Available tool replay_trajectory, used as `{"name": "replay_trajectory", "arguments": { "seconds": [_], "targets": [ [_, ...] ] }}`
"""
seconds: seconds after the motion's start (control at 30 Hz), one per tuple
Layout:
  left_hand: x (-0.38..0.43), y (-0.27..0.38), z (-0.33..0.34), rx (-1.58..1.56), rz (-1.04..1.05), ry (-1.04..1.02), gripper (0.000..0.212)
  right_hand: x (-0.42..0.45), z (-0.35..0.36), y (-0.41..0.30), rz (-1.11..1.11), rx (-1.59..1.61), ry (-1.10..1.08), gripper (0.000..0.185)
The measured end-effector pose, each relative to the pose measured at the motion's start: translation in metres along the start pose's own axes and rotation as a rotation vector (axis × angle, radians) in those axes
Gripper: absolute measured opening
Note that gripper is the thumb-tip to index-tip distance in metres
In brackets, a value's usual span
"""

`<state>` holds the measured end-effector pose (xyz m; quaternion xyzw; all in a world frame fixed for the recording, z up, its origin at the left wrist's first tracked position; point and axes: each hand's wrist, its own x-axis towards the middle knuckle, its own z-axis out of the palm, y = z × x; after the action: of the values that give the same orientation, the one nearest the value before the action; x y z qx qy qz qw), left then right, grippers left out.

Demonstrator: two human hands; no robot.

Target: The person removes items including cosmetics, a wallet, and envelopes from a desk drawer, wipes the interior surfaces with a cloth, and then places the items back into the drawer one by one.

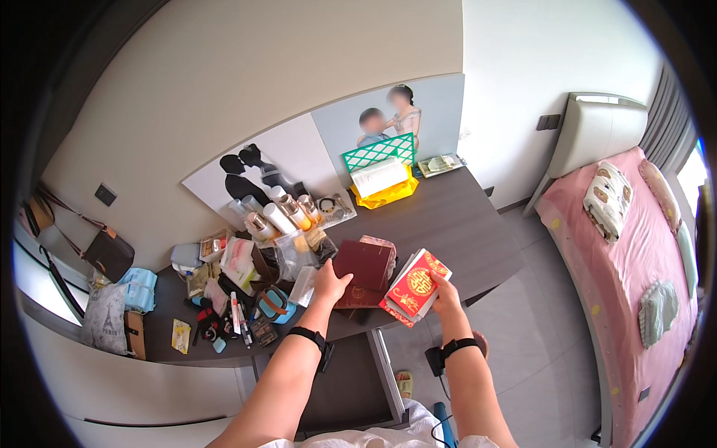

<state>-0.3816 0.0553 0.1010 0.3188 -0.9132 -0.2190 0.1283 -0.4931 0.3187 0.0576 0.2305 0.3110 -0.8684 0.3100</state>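
My left hand (330,285) has its thumb over the edge of a dark red booklet (364,263) and grips it above the desk. Beneath that booklet lies another dark red booklet (355,297) with a gold emblem, near the desk's front edge. Part of a pink patterned item (381,242) shows behind them. My right hand (445,294) holds a stack of red envelopes (417,285) printed in gold, with pale papers among them. Close to my left fingers is a clear plastic box (303,285).
Below the desk (442,218) a drawer (347,392) stands pulled out. Cosmetic bottles (280,215), pens (235,313) and a blue case (274,303) crowd the left. A yellow bag (386,193) leans by large photo panels (437,112). A pink bed (588,224) stands at right.
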Motion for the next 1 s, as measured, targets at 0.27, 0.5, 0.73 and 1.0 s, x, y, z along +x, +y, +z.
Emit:
{"name": "replay_trajectory", "arguments": {
  "seconds": [0.27,0.5,0.73,1.0],
  "targets": [
    [-0.009,0.043,0.0,-0.103,-0.096,-0.219,0.054,-0.012,0.022,0.021,0.108,0.047,-0.081,0.03],
    [-0.018,0.022,0.018,-0.766,-0.092,-0.329,0.061,-0.015,0.027,0.022,0.01,-0.217,-0.084,0.029],
    [-0.037,0.028,0.012,-0.367,0.179,-0.207,0.05,0.0,-0.001,-0.026,-0.151,-0.238,0.015,0.028],
    [-0.092,0.019,-0.008,0.117,-0.11,-0.054,0.092,0.028,-0.008,-0.072,-0.485,-0.556,0.429,0.034]
  ]
}}
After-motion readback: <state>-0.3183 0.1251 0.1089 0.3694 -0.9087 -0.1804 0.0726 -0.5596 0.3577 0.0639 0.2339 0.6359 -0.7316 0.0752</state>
